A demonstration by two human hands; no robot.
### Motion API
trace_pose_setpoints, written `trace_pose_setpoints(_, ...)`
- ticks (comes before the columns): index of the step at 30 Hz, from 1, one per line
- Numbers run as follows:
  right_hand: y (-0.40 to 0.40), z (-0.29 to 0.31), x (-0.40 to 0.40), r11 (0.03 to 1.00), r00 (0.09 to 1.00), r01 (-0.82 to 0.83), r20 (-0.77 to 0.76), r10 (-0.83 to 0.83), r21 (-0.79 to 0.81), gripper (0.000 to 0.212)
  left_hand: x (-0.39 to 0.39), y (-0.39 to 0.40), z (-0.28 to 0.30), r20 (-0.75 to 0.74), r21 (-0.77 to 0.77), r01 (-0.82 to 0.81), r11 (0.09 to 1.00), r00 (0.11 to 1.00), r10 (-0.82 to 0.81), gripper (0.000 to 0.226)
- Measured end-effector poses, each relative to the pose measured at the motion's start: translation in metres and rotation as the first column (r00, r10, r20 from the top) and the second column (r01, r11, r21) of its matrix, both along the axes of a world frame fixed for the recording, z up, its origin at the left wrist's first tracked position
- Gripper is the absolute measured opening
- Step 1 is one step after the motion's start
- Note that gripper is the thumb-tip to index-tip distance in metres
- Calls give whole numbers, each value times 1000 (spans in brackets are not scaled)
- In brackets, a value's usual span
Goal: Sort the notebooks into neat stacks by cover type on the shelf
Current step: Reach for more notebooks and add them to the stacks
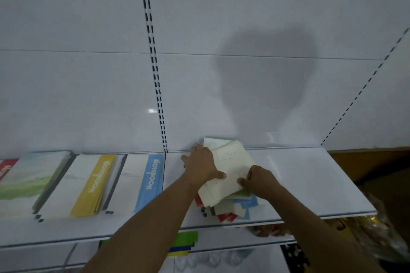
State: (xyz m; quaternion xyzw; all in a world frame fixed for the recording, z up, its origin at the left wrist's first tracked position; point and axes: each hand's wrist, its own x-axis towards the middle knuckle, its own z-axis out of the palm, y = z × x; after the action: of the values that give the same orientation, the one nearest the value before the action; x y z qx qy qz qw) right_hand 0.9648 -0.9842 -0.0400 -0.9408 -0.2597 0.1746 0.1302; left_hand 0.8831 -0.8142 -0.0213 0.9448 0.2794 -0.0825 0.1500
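— Notebooks (224, 184) sit in a mixed, fanned heap mid-shelf, right of the sorted blue stack (142, 182) and yellow stack (88, 184). Which step?

— Picking, I judge. The left hand (199, 165) lies flat, fingers spread, on the pale top cover; the right hand (257, 178) pinches its near corner.

— Next?

— Lift it clear, match its cover. Bare shelf (310, 179) lies rightward; the heap's lower corners near the front edge.

Loose pile of notebooks (224, 186) on the white shelf (310, 184), skewed and fanned, pale cream cover on top, red and blue corners poking out below. To the left, neat stacks side by side: blue-striped (142, 180), yellow-striped (84, 184), landscape-printed (31, 178), red (6, 168) at the edge.
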Motion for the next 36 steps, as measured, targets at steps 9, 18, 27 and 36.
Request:
trace_pose_setpoints(9,10,-3,4,999,999,-33,4,33,-24,47,-12,-3,-5,-14,-20,-142,990,990,142,126)
trace_pose_setpoints(18,4,-12,13,998,999,-8,-42,11,59,48,-11,-5,-1,69,-42,-178,983,981,180,101)
trace_pose_setpoints(27,-2,-11,9,981,993,-38,-105,58,189,56,-29,-21,-2,117,-140,-238,961,960,255,93)
trace_pose_setpoints(36,19,9,-12,767,927,310,-358,-112,562,59,-73,-47,-2,247,-792,-273,547,675,695,77)
